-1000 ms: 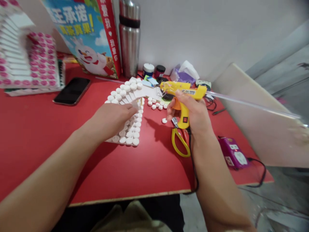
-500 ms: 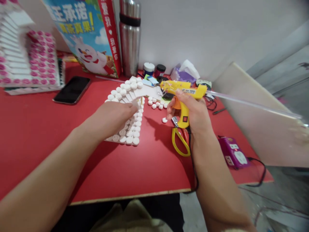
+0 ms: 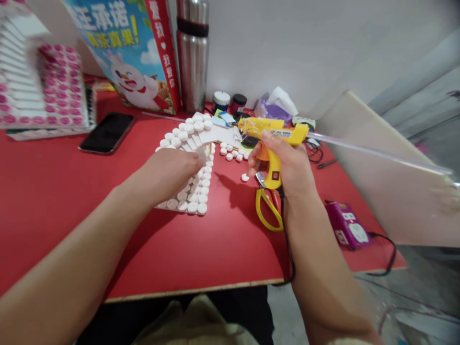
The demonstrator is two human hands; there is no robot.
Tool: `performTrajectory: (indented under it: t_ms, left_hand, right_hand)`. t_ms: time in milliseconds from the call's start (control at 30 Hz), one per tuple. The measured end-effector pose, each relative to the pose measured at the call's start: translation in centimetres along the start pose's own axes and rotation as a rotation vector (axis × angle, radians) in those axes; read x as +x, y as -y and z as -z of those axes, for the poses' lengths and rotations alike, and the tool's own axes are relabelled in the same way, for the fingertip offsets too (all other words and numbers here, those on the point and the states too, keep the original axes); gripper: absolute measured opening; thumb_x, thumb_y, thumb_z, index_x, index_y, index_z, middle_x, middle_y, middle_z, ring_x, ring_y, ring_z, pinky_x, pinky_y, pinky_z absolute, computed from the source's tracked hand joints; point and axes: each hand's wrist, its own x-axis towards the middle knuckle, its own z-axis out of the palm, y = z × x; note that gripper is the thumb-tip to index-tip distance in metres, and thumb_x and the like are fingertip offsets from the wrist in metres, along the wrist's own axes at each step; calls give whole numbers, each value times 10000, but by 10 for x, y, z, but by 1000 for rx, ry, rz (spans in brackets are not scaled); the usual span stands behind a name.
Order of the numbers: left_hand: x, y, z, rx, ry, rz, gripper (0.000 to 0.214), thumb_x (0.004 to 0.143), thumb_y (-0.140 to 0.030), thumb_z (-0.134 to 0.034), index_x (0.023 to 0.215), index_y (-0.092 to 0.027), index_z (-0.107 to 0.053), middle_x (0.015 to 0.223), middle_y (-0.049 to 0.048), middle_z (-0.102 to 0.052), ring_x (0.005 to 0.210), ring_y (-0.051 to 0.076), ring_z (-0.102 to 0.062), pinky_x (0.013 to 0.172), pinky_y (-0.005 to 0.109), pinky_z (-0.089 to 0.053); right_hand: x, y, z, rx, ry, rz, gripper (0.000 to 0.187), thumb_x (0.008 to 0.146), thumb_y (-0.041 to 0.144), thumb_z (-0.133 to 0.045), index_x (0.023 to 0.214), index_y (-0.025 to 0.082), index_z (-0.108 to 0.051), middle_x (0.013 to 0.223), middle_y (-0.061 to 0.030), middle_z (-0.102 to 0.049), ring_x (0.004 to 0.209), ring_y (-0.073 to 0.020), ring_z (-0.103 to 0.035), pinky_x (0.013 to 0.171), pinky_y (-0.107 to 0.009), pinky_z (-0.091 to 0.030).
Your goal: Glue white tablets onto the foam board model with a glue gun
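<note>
My right hand is wrapped round the grip of a yellow hot glue gun, fingers by its orange trigger. A long clear glue stick sticks out of its back, and its nozzle points left. My left hand reaches over a model built of white round pieces on a flat base, with small white steps on it. The left fingers are closed at the model's inner side; what they hold, if anything, is hidden. Loose white round pieces lie behind, and a single white piece lies near the gun.
Yellow-handled scissors lie beneath the right hand, by the gun's black cord. A purple power socket sits at right. A phone, a pink-and-white model, a printed box, a steel flask and small jars stand farther back.
Almost nothing differs. The left fingers have shifted very slightly at the model, while the glue gun stays in the right hand at nearly the same spot.
</note>
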Motion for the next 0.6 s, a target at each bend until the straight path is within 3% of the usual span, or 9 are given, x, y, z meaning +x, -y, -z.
performTrajectory:
  t_ms: [133,300,600]
  left_hand:
    - [0,3,-3,-12,31,19,274,944,-96,-423,864,-154,-679,856,117,-717,781,270,-694,605,338,-437]
    - [-1,7,-7,-35,-16,10,259,941,-96,-444,810,-173,-654,916,102,-734,784,224,-683,610,307,-436]
    - [1,3,-3,-42,6,14,266,934,-78,-439,799,-168,-649,892,112,-728,782,256,-686,607,334,-420]
  right_hand:
    - [-1,1,-1,-2,-1,-4,310,875,389,-721,665,163,-695,583,-26,-675,461,-156,-630,467,-301,-509]
    - [0,0,0,12,-3,1,299,859,414,-742,683,175,-700,592,-20,-681,472,-141,-628,479,-283,-511]
    - [0,0,0,11,6,4,310,887,389,-715,668,172,-687,583,-26,-680,477,-154,-626,465,-301,-505]
